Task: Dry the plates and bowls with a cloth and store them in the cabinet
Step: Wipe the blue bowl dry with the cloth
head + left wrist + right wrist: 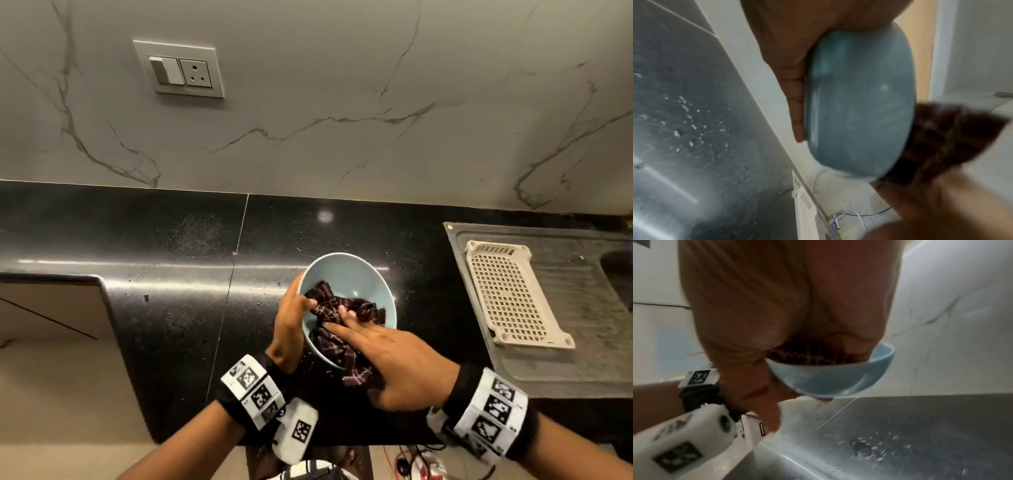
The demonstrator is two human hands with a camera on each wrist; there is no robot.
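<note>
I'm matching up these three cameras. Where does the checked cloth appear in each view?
Head: checked cloth at centre, inside the blue bowl.
Left wrist: right edge, beyond the bowl's rim.
Right wrist: centre, filling the bowl's mouth.
Shared landmark: the blue bowl.

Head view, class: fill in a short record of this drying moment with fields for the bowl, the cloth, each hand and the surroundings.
bowl: light blue bowl, tilted, held above the black counter
cloth: dark checked cloth, bunched inside the bowl, one end hanging over the near rim
left hand: left hand grips the bowl's rim and outer wall
right hand: right hand presses the cloth into the bowl with straight fingers
surroundings: white perforated tray on the steel drainboard to the right; water droplets on the counter
</note>
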